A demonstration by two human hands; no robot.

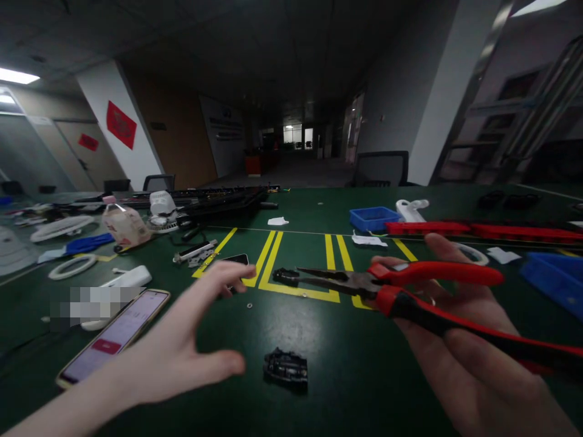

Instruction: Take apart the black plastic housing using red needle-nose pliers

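Observation:
My right hand [473, 340] is wrapped round red-and-black-handled needle-nose pliers [364, 284]. Their handles are spread and the long jaws are slightly apart, pointing left. Near the jaw tips is a small black part [286, 277]; whether the jaws touch it I cannot tell. Over the table on the left, my left hand [186, 334] is empty, thumb and fingers apart. Between the two hands, nearer to me, a black ribbed plastic piece [286, 367] lies on the green table. A tiny ring-shaped piece [249, 305] is close to my left fingers.
A phone [118, 334] lies left, partly behind my left forearm. Beyond it are a white ring [73, 267], a bottle [125, 224] and dark long parts [218, 203]. Blue trays [373, 217] and red strips [455, 230] lie to the right. Yellow tape [300, 292] marks the tabletop.

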